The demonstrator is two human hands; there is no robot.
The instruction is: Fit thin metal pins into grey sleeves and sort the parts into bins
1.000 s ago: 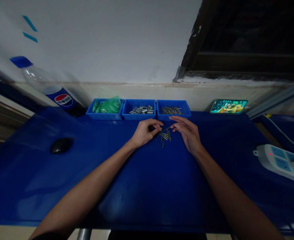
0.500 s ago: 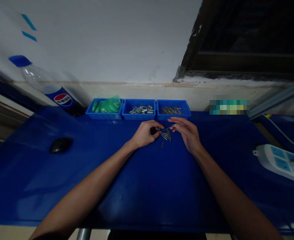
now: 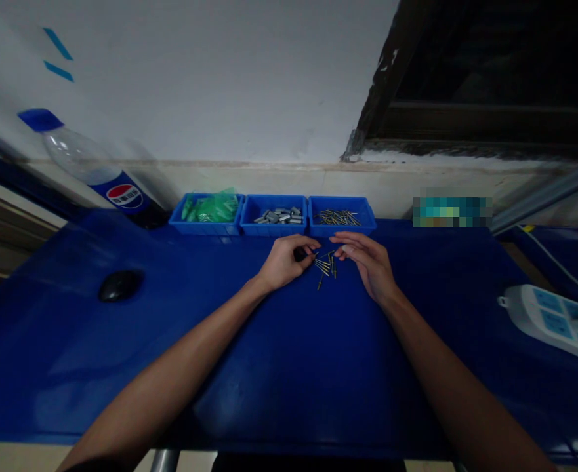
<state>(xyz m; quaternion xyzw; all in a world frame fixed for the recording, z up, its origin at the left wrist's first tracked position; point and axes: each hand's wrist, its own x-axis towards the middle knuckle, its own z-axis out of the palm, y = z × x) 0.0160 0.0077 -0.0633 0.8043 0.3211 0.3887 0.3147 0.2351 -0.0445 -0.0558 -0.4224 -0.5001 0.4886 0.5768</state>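
Both hands rest on a blue table [image 3: 289, 367] on either side of a small pile of thin metal pins [image 3: 325, 267]. My left hand [image 3: 285, 261] is curled, thumb and fingers pinched round a small dark part at the pile's left edge. My right hand [image 3: 365, 259] lies to the pile's right, its thumb and forefinger pinched on one thin pin that points toward the left hand. Behind the hands stand three blue bins: one with green bags [image 3: 207, 210], one with grey metal pieces [image 3: 275, 215], one with more pins [image 3: 340, 216].
A Pepsi bottle [image 3: 94, 172] lies against the wall at back left. A black mouse [image 3: 119, 286] sits on the table's left. A white power strip [image 3: 554, 320] is at the right edge. A blurred phone screen [image 3: 451, 211] leans by the wall.
The hands have barely shifted; the fingertips of both stay close over the pins, the right hand's fingers moving slightly left toward the left hand.
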